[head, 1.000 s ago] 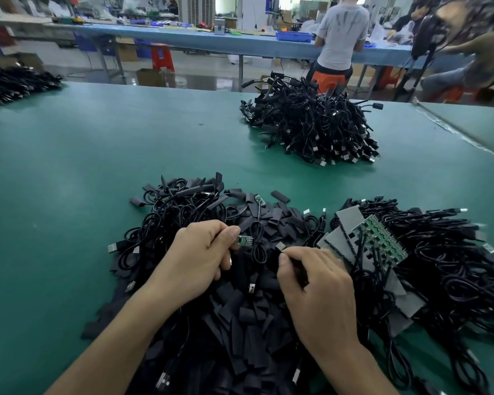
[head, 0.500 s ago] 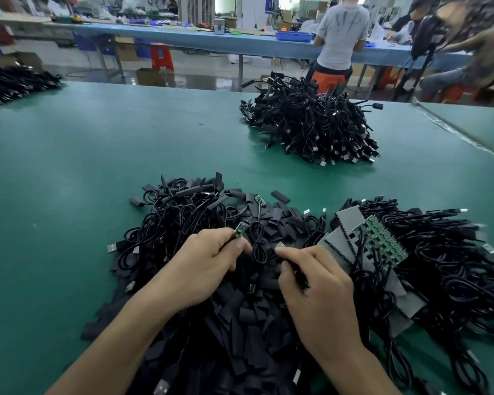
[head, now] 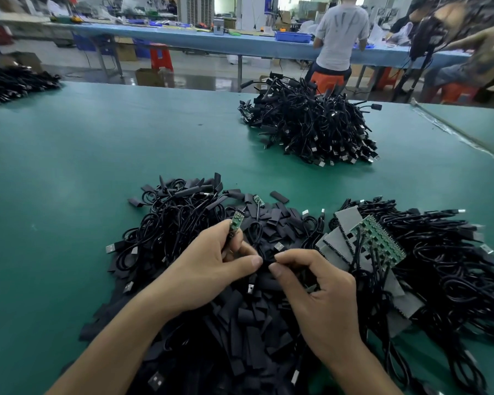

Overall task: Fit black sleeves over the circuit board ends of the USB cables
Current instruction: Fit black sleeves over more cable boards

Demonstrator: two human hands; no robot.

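- The left hand [head: 208, 269] is gripping a small green circuit board [head: 236, 222] by its lower end, thumb and fingers curled round it, so the board is standing up above the knuckles, tilted slightly right.
- A thin black USB cable [head: 255, 232] is looping down just beside that board. Where it joins the board is hidden by the fingers.
- The right hand [head: 322, 297] is pinching a short black sleeve [head: 269, 258] between thumb and forefinger, its other fingers curled under.
- The sleeve is sitting just below and to the right of the board, apart from it, almost touching the left thumb tip.
- Both hands are hovering over a heap of loose sleeves [head: 240, 323] lying on the green table [head: 69, 166].
- A tangle of cables [head: 177, 220] is lying at the heap's far left edge, and a second bare board [head: 258, 201] is lying on top further back.
- To the right, a green panel of boards [head: 378, 243] is resting tilted on grey sheets [head: 345, 223], with cables running off it into a right-hand heap [head: 445, 258].
- A far pile of cables [head: 311, 129] is sitting well apart, near the table's back edge.
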